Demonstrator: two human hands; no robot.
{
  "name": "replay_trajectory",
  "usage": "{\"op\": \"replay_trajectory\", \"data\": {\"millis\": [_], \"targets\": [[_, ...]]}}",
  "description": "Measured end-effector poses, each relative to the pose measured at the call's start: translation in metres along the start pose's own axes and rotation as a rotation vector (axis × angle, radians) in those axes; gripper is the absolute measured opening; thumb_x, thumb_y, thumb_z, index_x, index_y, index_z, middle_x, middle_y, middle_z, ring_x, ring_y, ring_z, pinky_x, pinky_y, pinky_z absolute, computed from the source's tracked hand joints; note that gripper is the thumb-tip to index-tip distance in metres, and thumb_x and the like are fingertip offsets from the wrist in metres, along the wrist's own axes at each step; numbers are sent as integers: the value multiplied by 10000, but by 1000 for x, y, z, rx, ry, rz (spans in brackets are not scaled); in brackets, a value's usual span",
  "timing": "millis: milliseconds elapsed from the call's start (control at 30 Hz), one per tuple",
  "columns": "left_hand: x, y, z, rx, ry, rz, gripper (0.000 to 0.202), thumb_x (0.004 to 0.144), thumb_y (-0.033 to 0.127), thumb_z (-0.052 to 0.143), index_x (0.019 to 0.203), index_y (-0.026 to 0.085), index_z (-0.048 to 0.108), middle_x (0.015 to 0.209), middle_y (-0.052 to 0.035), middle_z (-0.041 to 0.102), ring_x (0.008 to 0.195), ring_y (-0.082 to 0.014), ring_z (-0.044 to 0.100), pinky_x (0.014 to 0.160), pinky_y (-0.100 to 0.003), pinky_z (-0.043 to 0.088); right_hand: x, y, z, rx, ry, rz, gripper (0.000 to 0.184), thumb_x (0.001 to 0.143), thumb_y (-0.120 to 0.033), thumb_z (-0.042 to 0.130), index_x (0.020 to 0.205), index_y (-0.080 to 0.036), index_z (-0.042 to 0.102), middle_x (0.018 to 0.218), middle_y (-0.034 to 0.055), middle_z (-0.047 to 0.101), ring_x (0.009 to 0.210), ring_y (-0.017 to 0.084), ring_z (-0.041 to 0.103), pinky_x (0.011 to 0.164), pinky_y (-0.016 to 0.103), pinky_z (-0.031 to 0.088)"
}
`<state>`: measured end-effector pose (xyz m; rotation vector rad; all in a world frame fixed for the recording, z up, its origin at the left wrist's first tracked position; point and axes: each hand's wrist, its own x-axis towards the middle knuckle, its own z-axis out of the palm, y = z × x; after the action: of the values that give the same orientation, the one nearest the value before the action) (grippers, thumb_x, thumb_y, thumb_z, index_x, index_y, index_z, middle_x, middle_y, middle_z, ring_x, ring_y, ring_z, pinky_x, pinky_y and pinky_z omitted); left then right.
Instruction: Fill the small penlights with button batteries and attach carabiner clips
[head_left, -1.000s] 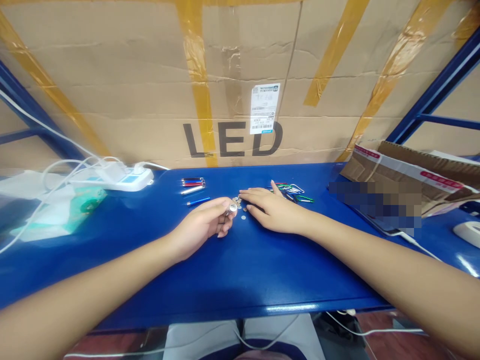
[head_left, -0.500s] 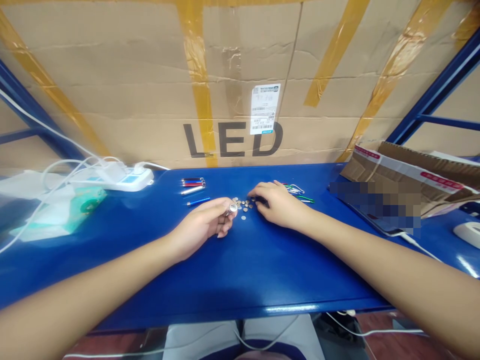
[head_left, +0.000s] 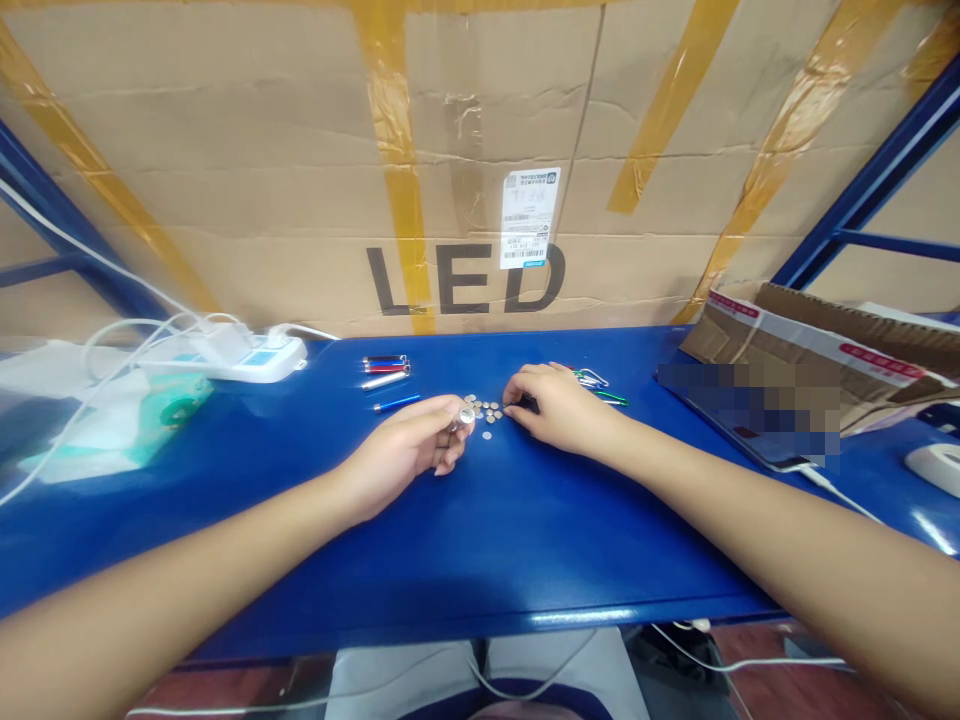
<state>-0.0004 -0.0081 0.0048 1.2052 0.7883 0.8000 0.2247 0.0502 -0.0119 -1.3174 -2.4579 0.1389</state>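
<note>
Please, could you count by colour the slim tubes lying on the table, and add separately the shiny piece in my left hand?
Dark tube: 1
Red tube: 1
Silver tube: 1
Blue tube: 1
Shiny piece in left hand: 1
Total: 5

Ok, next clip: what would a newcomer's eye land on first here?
Probably the big black LED lettering on the taped cardboard behind the blue table. Next, likely the cluster of small round discs near the picture's centre, lying between the left hand, which holds a round-ended silvery piece, and the curled right hand.
</note>
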Motion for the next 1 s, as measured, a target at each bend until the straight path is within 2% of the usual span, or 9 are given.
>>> {"op": "replay_trajectory", "data": {"millis": [133,333,533,733,867,1000], "targets": [[0,0,0,2,-1,2,215,949,339,530,826,165,563,728,-6,485,618,-128,435,563,-253,331,0,0,0,5,-1,-3,38,882,-190,620,886,-194,658,977,66,685,984,230,623,983,454,419],[0,0,-1,10,-5,1,218,952,341,525,827,167,564,717,-3,483,619,-129,433,569,-256,330,-4,-4,-6,-92,9,18,176,803,-144,589,949,-200,668,1031,87,658,1044,279,598,1035,516,393],[-1,0,-1,8,-9,-8,231,969,339,505,826,165,558,721,1,480,620,-124,437,572,-253,333,-5,-6,-13,-209,-19,117,95,824,-220,624,883,-184,691,1008,131,629,1008,322,581,987,566,423],[0,-1,-2,14,-21,-3,240,977,351,499,837,166,564,731,-1,488,631,-125,443,579,-254,341,-3,-3,-11,-198,-64,121,47,874,-196,642,861,-183,685,1009,127,632,1016,311,580,938,509,466],[1,0,-1,14,-14,-2,232,972,336,502,829,164,562,728,0,479,625,-123,438,571,-251,336,-4,-5,-12,-79,23,53,27,880,-193,651,857,-178,649,1010,116,650,1009,288,591,914,462,477],[1,0,1,12,0,-14,216,960,306,505,812,159,557,718,0,463,611,-122,433,558,-246,331,-6,-15,-15,245,146,-23,41,892,-171,611,861,-190,591,890,48,692,834,190,645,791,330,507]]}}
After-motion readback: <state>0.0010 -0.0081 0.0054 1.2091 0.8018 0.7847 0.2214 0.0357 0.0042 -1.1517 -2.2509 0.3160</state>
